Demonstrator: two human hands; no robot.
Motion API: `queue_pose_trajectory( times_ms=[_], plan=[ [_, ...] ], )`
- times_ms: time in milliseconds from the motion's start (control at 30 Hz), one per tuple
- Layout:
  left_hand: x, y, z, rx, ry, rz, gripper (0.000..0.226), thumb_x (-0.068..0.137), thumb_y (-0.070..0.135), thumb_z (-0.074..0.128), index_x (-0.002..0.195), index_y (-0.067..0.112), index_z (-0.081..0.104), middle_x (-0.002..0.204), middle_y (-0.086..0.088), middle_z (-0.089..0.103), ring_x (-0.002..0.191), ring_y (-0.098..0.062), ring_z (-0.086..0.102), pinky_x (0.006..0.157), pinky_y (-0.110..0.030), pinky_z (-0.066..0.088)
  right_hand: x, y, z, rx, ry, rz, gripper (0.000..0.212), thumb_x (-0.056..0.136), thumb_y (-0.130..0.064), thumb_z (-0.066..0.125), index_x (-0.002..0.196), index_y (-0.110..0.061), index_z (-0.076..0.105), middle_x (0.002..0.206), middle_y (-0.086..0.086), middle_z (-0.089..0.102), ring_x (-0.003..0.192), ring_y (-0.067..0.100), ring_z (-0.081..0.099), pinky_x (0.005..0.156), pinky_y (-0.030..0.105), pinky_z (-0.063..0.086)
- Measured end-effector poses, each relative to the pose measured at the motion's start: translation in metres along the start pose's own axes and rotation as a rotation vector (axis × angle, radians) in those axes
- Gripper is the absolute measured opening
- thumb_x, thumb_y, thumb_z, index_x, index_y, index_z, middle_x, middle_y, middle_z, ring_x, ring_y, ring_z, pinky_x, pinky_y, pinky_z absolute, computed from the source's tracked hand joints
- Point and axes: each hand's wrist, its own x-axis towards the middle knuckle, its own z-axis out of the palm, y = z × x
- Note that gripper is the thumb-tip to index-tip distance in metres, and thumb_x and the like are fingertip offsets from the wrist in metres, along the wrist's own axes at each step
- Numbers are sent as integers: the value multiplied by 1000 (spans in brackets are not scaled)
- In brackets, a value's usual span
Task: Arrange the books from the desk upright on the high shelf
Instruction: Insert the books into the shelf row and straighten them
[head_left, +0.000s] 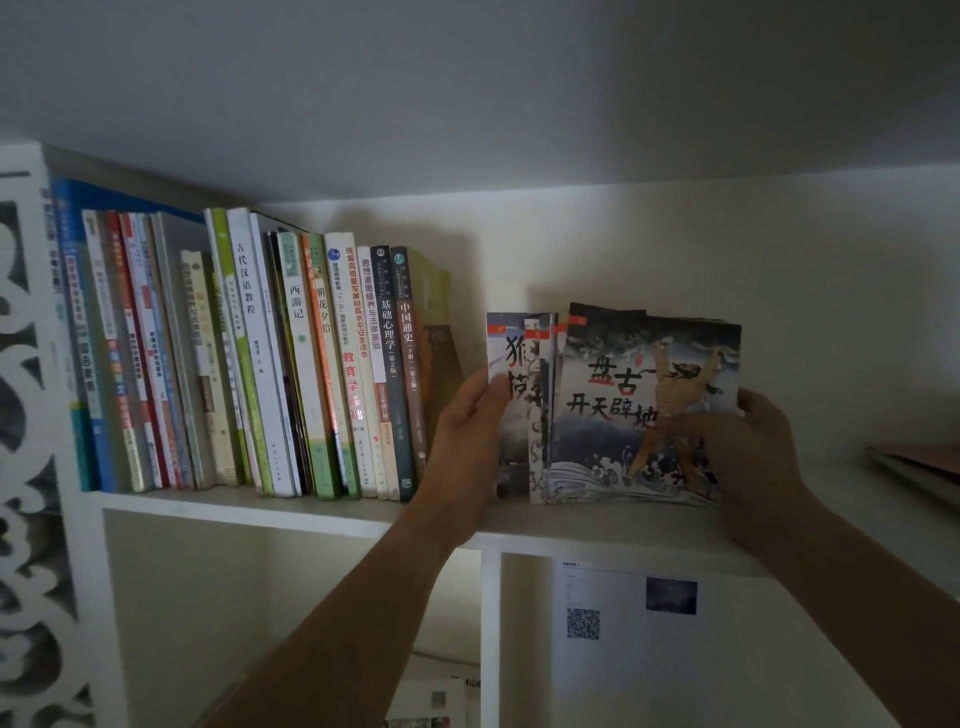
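Observation:
A stack of several thin picture books stands upright on the high white shelf, covers facing me, fanned a little at the left. The front cover shows a figure over dark waves with red and black characters. My left hand grips the stack's left edge, thumb over the leftmost cover. My right hand holds the stack's right edge, fingers across the front cover. A row of taller books stands upright to the left, spines out; a gap separates it from the stack.
A carved white panel bounds the shelf at far left. Flat books lie at the shelf's far right. Below, a vertical divider splits two compartments; a sheet with a QR code leans in the right one.

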Motion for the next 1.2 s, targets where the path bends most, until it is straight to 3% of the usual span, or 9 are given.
queue_pose_trajectory(
  times_ms=[133, 267, 433, 567, 667, 800, 933, 1100, 1200],
  plan=[
    [-5, -1, 8, 126, -178, 26, 34, 103, 30, 56, 130, 11, 53, 119, -9, 73, 108, -25, 73, 91, -42, 61, -8, -3, 6, -81, -200, -30, 12, 84, 0, 72, 95, -5, 70, 84, 21, 71, 70, 31, 62, 64, 42, 50],
    [-3, -4, 17, 215, -164, 11, 41, 96, 13, 69, 132, 14, 50, 119, -2, 73, 106, -17, 74, 83, -29, 61, -13, -8, 8, -42, -133, -112, 22, 86, 4, 67, 107, -3, 67, 97, 22, 71, 75, 28, 70, 61, 37, 60],
    [-6, -9, 33, 235, -75, 15, 57, 87, -1, 75, 131, 17, 43, 115, -4, 70, 93, -8, 74, 70, -23, 60, -22, -9, 1, -89, -177, -112, 22, 86, 7, 67, 102, -5, 56, 89, 2, 64, 72, 3, 63, 52, 12, 49],
    [-7, -19, 30, 312, -56, -42, 55, 89, 3, 73, 133, 13, 41, 115, -1, 70, 104, -20, 73, 73, -28, 62, -29, -6, -5, -221, -234, -71, 23, 92, -3, 64, 112, 0, 53, 113, 22, 62, 95, 24, 64, 70, 27, 53],
    [-23, -13, 33, 299, -75, -3, 48, 96, 2, 65, 136, 8, 40, 120, -6, 70, 111, -26, 70, 79, -31, 63, -44, -9, -17, -232, -218, -143, 15, 94, -8, 64, 104, -8, 53, 109, 20, 62, 100, 30, 65, 84, 40, 55],
    [-84, 1, 54, 246, -162, 192, 44, 100, -1, 57, 137, 0, 33, 118, 4, 70, 116, -17, 69, 86, -29, 60, -96, -9, -60, -187, -158, -288, 20, 96, -10, 65, 104, -2, 49, 97, 18, 61, 80, 19, 66, 73, 33, 58],
    [-154, -14, 95, 274, -275, 268, 38, 99, -4, 54, 127, 12, 34, 114, 21, 69, 114, -6, 67, 89, -24, 57, -154, 12, -132, -101, -77, -306, 28, 96, -5, 64, 115, 7, 47, 100, 19, 64, 85, 20, 70, 74, 38, 61],
    [-262, -98, 163, 302, -437, -34, 37, 104, 3, 55, 123, 29, 37, 109, 33, 67, 107, 5, 65, 89, -19, 55, -234, 85, -251, -284, 91, -69, 23, 96, -12, 66, 95, -4, 45, 71, -13, 52, 69, 9, 54, 68, 32, 46],
    [-318, -188, 205, 413, -583, -400, 18, 104, 25, 57, 119, 33, 50, 113, 8, 69, 110, -15, 65, 100, -42, 54, -274, 151, -332, -355, 241, 181, 22, 93, -17, 68, 89, -16, 46, 69, -12, 46, 67, 12, 48, 66, 37, 43]
  ],
)
